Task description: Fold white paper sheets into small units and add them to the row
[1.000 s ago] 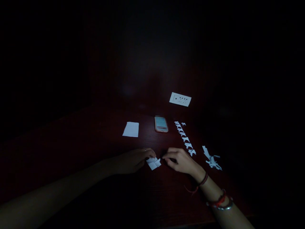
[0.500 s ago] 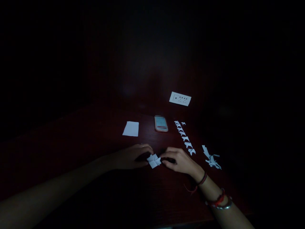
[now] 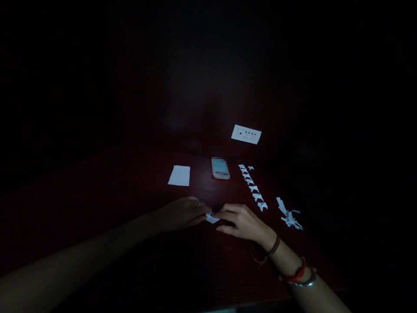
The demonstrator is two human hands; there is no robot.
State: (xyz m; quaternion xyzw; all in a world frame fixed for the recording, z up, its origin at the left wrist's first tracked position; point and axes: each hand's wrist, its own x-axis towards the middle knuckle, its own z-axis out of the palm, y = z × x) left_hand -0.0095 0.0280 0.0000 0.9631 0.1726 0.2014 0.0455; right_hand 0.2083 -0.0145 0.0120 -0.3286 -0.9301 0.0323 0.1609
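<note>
Between my hands, low on the dark table, lies a small folded white paper, partly covered by fingers. My left hand has its thumb and fingers closed on the paper's left edge; a ring shows on one finger. From the other side my right hand has its fingertips on the paper's right part, with the thumb a little lower and beside it. Right of that hand, a slanting row of small folded paper pieces lies on the table, with a single folded piece beside its far end.
A stack of white paper lies at the back left of the reddish table. A blurred pale-blue rectangular object is at the back middle. Paper strips lie heaped at right. A white power socket is on the wall.
The folded paper's open star-like face is now largely covered and looks flatter. Both hands have drawn closer together, with fingers over its upper side.
</note>
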